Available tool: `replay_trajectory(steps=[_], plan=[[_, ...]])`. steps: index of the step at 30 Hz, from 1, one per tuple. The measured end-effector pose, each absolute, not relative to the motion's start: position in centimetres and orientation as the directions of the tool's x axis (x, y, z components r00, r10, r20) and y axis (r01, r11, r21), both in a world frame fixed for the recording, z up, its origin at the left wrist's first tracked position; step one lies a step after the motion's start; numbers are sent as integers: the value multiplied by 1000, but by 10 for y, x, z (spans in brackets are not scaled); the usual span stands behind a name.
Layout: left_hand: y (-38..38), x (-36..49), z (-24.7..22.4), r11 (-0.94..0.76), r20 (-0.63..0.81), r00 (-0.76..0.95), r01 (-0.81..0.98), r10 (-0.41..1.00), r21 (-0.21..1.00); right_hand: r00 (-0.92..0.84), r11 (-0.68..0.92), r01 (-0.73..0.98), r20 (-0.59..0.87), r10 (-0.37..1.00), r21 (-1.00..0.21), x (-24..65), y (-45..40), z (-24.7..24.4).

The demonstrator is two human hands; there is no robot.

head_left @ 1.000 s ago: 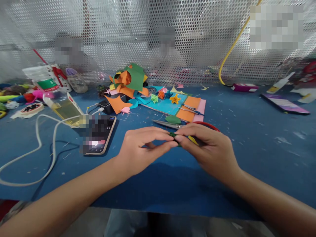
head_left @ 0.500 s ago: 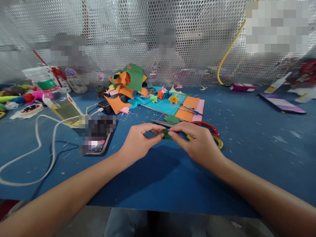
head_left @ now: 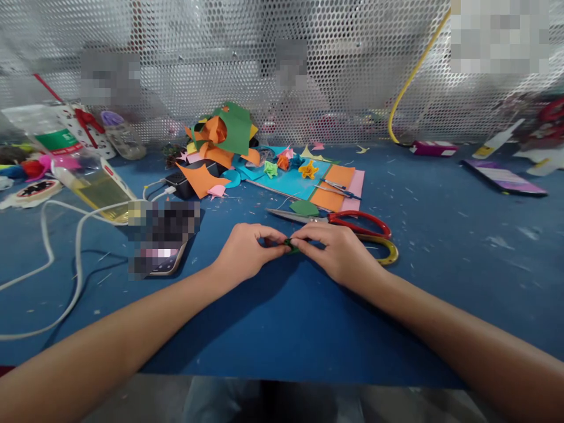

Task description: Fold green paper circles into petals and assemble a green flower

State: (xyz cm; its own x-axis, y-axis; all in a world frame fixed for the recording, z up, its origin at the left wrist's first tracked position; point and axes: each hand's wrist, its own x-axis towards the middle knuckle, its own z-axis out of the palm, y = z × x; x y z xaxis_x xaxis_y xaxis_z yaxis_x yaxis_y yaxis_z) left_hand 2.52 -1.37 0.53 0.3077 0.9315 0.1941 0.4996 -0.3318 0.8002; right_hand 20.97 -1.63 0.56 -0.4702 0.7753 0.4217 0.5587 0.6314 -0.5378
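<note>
A small dark green paper piece (head_left: 291, 246) is pinched between the fingertips of my left hand (head_left: 247, 251) and my right hand (head_left: 337, 249), low over the blue table. Most of it is covered by the fingers. Just beyond the hands lie scissors (head_left: 359, 223) with one red and one yellow handle, the blades pointing left. A green paper leaf (head_left: 304, 208) rests beside the blades. Farther back, small folded flowers in green, orange and yellow (head_left: 308, 169) sit on blue paper (head_left: 286, 183).
On the left are a phone (head_left: 170, 241), a white cable (head_left: 79, 252), a tilted plastic bottle (head_left: 99, 185) and a black box (head_left: 187, 181). Paper scraps (head_left: 238, 129) are heaped behind. A purple phone (head_left: 504, 177) and magenta box (head_left: 434, 148) lie at the right.
Both hands have shifted slightly, my right hand leftward, uncovering more of the scissors. The green piece shows less between the fingers. The whole view has tilted a little.
</note>
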Motion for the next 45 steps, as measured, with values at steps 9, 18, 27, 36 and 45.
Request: replay_trajectory(steps=[9,18,27,36,45], plan=[[-11,28,5,-352,210,307,544,928,762,-495,653,555,427,757,-515,210,-18,6],[-12,27,5,-381,226,317,616,921,689,-516,734,624,563,645,-269,207,-24,9],[-11,26,0,-388,210,359,553,910,737,-540,772,611,623,567,-173,205,-30,9],[-15,25,9,-446,315,332,472,889,761,-458,681,636,532,712,-363,207,-26,14],[-26,28,22,-415,380,176,270,908,869,-439,750,488,617,653,-446,208,-31,27]])
